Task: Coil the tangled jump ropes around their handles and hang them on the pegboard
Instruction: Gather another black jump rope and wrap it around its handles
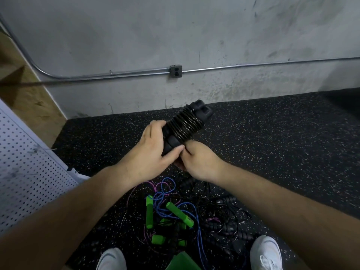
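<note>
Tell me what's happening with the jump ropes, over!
Left hand grips black rope, coiled round its handles. Right hand pinches the cord at the bottom. Not yet on pegboard. Tangled pile underfoot.

Both your forearms reach out front, hands touching: left hand [153,151] wraps the coiled rope handles [187,121], right hand [198,162] pinches their lower end.

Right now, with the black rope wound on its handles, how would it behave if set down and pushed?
Probably stiff as one piece: tight coils of the black rope bind both handles side by side. Likely rocks rather than rolls, being two handles wide. The coils may spring loose once released; left hand and right hand grip its lower end.
</note>
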The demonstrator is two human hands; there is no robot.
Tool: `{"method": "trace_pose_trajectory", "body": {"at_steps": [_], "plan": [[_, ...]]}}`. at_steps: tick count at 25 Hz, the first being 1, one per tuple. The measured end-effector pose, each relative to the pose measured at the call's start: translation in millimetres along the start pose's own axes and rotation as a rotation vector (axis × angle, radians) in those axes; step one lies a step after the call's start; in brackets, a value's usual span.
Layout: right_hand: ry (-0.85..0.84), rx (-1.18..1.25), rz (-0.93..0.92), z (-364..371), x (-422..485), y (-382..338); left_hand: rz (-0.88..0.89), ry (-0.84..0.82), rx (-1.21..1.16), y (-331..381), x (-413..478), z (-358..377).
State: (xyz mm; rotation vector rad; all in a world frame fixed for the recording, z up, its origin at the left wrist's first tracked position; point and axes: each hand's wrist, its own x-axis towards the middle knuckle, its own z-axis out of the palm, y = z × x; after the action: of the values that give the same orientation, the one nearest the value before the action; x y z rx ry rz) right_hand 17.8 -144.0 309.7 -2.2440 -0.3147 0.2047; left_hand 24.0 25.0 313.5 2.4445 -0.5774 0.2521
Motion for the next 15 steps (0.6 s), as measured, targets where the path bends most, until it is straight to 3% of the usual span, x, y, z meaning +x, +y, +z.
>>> {"method": "trace_pose_trajectory", "body": {"at_steps": [3,6,11,15], "plan": [[0.053,-0.027,-0.075,6.6,-1.7,-0.3,-0.081,-0.011,-0.146,-4.5,2.4,0.9],[0.224,-0.034,-0.161,6.7,-6.0,-8.2,-0.090,0.011,-0.289,-8.6,4.4,-2.2],[0.231,0.316,-0.215,-4.3,-21.5,-25.5,-0.148,0.079,-0.496,-0.6,7.9,-12.1],[0.343,0.092,-0.292,-8.2,-16.9,-14.5,-0.195,0.045,-0.683,4.1,8.2,-12.7]]}}
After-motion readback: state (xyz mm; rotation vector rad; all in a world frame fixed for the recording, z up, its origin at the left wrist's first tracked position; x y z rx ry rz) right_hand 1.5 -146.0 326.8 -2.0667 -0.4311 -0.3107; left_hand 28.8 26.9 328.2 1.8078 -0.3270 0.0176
